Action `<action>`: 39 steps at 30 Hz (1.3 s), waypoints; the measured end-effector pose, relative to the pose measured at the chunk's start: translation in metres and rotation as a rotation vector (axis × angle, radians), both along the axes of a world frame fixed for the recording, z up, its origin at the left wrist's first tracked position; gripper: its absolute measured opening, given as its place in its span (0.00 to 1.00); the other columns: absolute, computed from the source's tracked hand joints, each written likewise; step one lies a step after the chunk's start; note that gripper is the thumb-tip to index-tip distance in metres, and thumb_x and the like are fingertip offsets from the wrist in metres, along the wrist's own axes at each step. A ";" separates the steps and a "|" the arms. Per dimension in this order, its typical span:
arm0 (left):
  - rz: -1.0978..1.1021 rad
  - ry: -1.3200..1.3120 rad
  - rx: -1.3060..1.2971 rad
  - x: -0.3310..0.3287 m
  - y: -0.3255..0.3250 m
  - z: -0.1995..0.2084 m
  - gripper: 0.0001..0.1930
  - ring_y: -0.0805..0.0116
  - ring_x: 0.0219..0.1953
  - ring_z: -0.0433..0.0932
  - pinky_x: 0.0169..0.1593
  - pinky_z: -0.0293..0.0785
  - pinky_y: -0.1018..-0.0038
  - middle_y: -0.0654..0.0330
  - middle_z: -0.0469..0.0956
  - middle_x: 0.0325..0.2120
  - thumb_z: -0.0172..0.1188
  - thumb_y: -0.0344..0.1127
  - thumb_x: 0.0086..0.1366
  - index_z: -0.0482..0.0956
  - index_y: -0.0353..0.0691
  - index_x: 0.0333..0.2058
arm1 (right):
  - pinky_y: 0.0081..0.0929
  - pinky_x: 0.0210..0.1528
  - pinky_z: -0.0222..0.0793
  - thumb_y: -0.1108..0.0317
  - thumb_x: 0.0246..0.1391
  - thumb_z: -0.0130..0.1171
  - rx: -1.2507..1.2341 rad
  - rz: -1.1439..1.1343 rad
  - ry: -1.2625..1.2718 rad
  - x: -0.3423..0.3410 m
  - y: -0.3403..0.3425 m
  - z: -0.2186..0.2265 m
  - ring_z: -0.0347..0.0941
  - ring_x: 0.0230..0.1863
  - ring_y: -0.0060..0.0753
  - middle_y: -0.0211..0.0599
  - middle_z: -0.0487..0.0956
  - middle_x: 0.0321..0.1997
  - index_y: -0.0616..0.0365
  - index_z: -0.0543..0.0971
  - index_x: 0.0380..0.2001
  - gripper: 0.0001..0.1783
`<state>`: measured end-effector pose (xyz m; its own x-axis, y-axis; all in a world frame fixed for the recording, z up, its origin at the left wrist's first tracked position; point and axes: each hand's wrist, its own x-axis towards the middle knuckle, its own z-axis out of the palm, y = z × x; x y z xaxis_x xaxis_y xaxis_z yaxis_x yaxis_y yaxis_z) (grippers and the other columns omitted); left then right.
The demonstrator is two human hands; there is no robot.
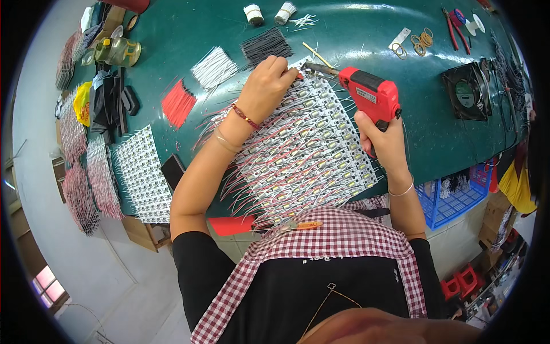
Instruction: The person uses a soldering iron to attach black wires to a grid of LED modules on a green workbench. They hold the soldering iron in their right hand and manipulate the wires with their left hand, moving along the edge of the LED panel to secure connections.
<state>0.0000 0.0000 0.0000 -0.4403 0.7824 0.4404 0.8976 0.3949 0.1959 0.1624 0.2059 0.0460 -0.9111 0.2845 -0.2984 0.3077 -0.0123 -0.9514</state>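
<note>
My right hand [382,139] grips a red and black soldering gun [369,94] by its handle. The gun points left, its metal tip close to the far edge of a panel of small circuit boards [338,117]. Just beside that tip, the fingers of my left hand [266,85] are pinched together; a bit of red wire [299,76] shows at them. Red and white wires stick out in rows from the panel's left side. Part of the panel lies under my left hand and wrist.
Red wires [179,103], white wires [214,67] and black wires [266,48] lie in piles on the green table [172,34]. A black fan [465,92] stands at right, near red pliers [452,34]. Another board panel [143,175] lies left; a blue crate [455,198] sits below.
</note>
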 end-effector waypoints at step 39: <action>-0.086 0.073 -0.090 -0.006 -0.002 0.008 0.09 0.64 0.31 0.69 0.37 0.68 0.71 0.61 0.65 0.25 0.56 0.25 0.50 0.79 0.40 0.31 | 0.23 0.19 0.67 0.65 0.61 0.51 -0.337 -0.245 0.392 0.035 0.030 0.028 0.63 0.12 0.20 0.33 0.69 0.17 0.70 0.69 0.49 0.19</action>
